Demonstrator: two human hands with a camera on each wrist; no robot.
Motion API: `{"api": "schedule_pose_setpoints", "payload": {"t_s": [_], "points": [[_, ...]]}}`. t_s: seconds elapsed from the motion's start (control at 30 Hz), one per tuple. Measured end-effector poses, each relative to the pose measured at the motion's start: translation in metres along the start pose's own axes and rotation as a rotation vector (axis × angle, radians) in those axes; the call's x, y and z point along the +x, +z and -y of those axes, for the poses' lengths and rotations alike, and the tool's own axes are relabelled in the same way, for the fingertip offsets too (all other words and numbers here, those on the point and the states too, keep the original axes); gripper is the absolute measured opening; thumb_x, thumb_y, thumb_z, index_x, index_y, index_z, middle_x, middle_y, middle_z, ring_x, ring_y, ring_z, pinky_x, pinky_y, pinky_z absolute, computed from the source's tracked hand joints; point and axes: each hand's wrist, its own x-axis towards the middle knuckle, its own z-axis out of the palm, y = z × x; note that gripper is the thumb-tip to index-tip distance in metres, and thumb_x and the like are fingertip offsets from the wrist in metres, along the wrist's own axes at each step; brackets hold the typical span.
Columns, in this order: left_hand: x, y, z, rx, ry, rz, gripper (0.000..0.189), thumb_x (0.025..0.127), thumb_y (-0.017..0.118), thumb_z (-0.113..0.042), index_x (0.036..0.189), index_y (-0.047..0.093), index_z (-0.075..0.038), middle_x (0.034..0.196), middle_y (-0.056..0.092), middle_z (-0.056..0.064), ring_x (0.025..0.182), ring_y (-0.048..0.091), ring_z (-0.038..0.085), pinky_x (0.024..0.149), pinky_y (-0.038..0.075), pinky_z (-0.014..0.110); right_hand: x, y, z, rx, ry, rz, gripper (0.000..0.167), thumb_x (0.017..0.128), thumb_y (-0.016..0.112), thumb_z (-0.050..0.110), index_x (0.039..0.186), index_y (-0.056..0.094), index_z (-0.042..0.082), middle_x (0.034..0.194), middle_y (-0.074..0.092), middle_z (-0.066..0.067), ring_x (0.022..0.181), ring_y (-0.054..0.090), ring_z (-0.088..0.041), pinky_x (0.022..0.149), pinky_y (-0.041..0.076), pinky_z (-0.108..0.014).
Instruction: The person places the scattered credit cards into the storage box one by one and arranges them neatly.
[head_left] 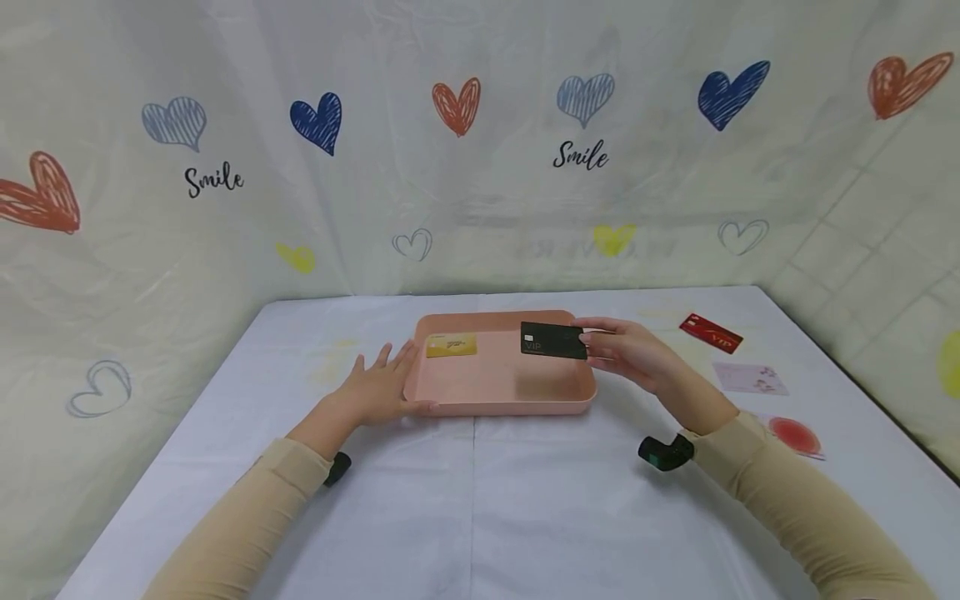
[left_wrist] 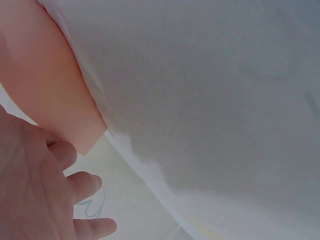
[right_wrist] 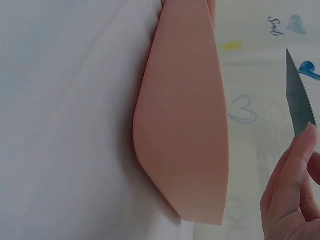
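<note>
A black VIP card (head_left: pixel 551 340) is pinched at its right end by my right hand (head_left: pixel 626 350), held above the right part of a pink tray (head_left: pixel 495 409). In the right wrist view the same card (right_wrist: pixel 300 100) shows nearly edge-on, raised past the tray's rim. Inside the tray, toward the back left, lies a gold card (head_left: pixel 452 345). My left hand (head_left: pixel 378 390) rests against the tray's left side with fingers spread, the thumb along the front rim. The left wrist view shows these fingers (left_wrist: pixel 85 187) beside the tray wall (left_wrist: pixel 60 85).
To the right of the tray, a red VIP card (head_left: pixel 711 333), a pale pink card (head_left: pixel 750 378) and a white card with a red circle (head_left: pixel 797 437) lie on the white tablecloth (head_left: pixel 472 517). Behind the table hangs a curtain (head_left: pixel 510 183) printed with hearts.
</note>
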Motion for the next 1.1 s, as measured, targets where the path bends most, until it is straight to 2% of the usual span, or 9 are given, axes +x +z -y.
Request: {"api": "schedule_pose_setpoints", "payload": {"t_s": [0.1,0.33,0.57,0.7,0.93,1.1], "points": [[0.001,0.001,0.0,0.009,0.0,-0.001,0.113,0.091,0.053,-0.077,0.165,0.007,-0.005,0.172,0.009,0.01,0.155,0.008,0.043,0.116,0.005,0.072,0.003,0.006,0.003,0.018,0.002,-0.003,0.053,0.106,0.059,0.015,0.152,0.04,-0.005,0.119,0.06,-0.001,0.092,0.066,-0.009,0.084,0.057,-0.023],[0.001,0.003,0.0,0.018,-0.008,-0.001,0.118,0.088,0.056,-0.079,0.165,0.004,-0.007,0.172,0.007,0.01,0.155,0.006,0.042,0.116,0.004,0.072,0.013,0.022,0.0,0.039,-0.005,0.008,0.045,0.105,0.059,0.013,0.146,0.048,-0.001,0.106,0.059,-0.003,0.08,0.063,-0.009,0.078,0.058,-0.021],[0.004,0.007,-0.001,0.021,-0.013,-0.008,0.118,0.088,0.054,-0.08,0.165,0.003,-0.007,0.172,0.007,0.01,0.155,0.007,0.043,0.117,0.005,0.071,0.021,0.042,-0.006,0.091,-0.019,0.037,0.034,0.104,0.06,0.008,0.137,0.06,0.003,0.104,0.061,-0.002,0.078,0.064,-0.01,0.078,0.059,-0.023],[0.004,0.007,-0.002,0.024,-0.016,-0.008,0.118,0.088,0.055,-0.08,0.165,0.003,-0.007,0.172,0.007,0.011,0.155,0.007,0.043,0.117,0.005,0.071,0.026,0.052,-0.012,0.083,-0.009,0.04,0.035,0.103,0.061,0.007,0.137,0.061,0.001,0.098,0.063,-0.001,0.078,0.063,-0.011,0.076,0.059,-0.023],[0.004,0.007,-0.003,0.022,-0.02,-0.003,0.118,0.088,0.054,-0.08,0.165,0.004,-0.006,0.171,0.008,0.012,0.155,0.008,0.043,0.117,0.006,0.071,0.034,0.061,-0.013,0.063,-0.015,0.046,0.044,0.103,0.061,0.006,0.144,0.052,-0.005,0.095,0.061,-0.002,0.077,0.062,-0.009,0.072,0.058,-0.022],[0.002,0.004,-0.004,0.022,-0.02,-0.006,0.119,0.088,0.056,-0.079,0.165,0.003,-0.005,0.171,0.009,0.013,0.154,0.008,0.044,0.116,0.006,0.072,0.043,0.069,-0.013,0.051,0.001,0.009,0.045,0.101,0.064,0.006,0.144,0.054,-0.003,0.097,0.063,-0.003,0.077,0.063,-0.01,0.073,0.059,-0.024]]}}
